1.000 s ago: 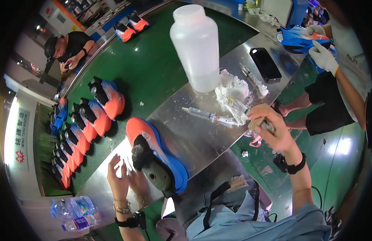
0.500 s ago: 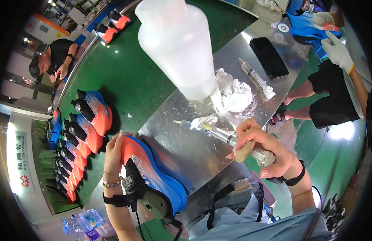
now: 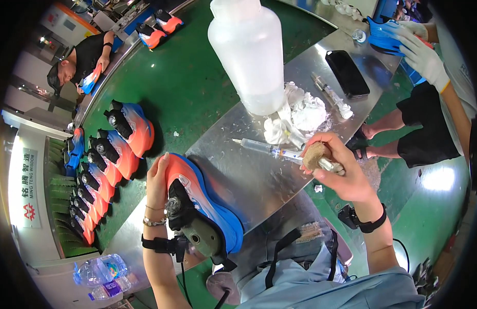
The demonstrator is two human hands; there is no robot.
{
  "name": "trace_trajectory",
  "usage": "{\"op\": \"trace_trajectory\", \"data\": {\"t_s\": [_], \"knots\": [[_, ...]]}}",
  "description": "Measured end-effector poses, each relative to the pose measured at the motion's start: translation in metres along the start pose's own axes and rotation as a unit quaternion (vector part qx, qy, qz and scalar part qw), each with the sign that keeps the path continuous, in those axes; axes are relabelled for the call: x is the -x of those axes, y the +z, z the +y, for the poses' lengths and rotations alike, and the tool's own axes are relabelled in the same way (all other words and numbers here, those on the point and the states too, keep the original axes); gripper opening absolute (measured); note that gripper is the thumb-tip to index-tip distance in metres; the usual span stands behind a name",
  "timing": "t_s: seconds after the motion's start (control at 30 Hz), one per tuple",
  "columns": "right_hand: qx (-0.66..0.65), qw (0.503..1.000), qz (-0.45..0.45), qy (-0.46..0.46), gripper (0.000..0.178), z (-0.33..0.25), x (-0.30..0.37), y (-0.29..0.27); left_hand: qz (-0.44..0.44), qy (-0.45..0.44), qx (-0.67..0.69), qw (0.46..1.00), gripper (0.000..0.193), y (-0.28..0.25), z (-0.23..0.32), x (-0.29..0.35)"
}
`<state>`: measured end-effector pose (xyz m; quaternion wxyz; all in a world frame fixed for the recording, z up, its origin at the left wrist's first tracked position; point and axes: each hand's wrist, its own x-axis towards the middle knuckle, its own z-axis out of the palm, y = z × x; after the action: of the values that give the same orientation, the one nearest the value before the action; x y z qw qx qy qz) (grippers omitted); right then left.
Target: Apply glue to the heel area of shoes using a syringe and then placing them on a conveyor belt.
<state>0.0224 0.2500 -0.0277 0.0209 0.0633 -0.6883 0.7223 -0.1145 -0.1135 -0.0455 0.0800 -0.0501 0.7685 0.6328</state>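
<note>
My left hand (image 3: 157,177) is closed on the toe end of an orange-and-blue sports shoe (image 3: 205,201), its thumb along the upper edge. The shoe lies tilted, its blue sole side to the right and its dark heel toward me. In my right hand (image 3: 347,175) the fingers curl round a rough tan lump (image 3: 316,156), with a crumpled whitish wad (image 3: 333,166) against the palm. Just beyond those fingers a syringe (image 3: 264,147) lies on the metal tabletop (image 3: 223,154). Crumpled white tissue (image 3: 306,110) rests behind it.
A large white plastic bottle (image 3: 251,62) stands beyond the syringe. Near the right edge are a black phone (image 3: 347,73) and a second syringe (image 3: 331,95). Several shoes (image 3: 115,149) line the green surface at left. A gloved co-worker (image 3: 426,62) handles a blue shoe; another person (image 3: 92,59) works far left.
My right hand has turned, bringing the tan lump into fuller view. My left hand still holds the shoe. The whole view has shifted slightly. The gloved co-worker now has both hands on the blue shoe.
</note>
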Motion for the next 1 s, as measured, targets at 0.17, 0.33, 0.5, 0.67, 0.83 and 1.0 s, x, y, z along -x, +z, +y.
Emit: {"op": "trace_trajectory", "data": {"t_s": [0.17,0.33,0.5,0.67,0.83,1.0], "knots": [[-0.116,0.992,0.045,-0.007,0.035,-0.004,0.008,-0.006,-0.016,0.024,0.023,0.999,0.024,0.001,-0.006,-0.001],[-0.053,0.997,0.047,-0.012,0.033,-0.004,0.004,-0.010,-0.010,0.020,0.046,0.999,0.024,0.002,-0.009,-0.002],[-0.065,0.993,0.072,-0.075,0.055,0.002,0.007,-0.016,-0.009,-0.012,0.053,0.998,0.026,-0.001,-0.008,-0.004],[-0.060,0.992,0.095,-0.063,0.073,0.009,0.021,-0.015,-0.006,-0.034,0.057,0.998,0.027,-0.006,-0.012,-0.008],[-0.074,0.989,0.119,-0.054,0.071,0.013,0.033,-0.012,0.134,0.136,-0.035,0.981,0.029,-0.015,0.004,0.022],[-0.001,0.983,0.184,-0.027,0.060,0.003,0.029,0.010,0.167,0.299,-0.002,0.940,0.041,-0.023,0.046,0.093]]}}
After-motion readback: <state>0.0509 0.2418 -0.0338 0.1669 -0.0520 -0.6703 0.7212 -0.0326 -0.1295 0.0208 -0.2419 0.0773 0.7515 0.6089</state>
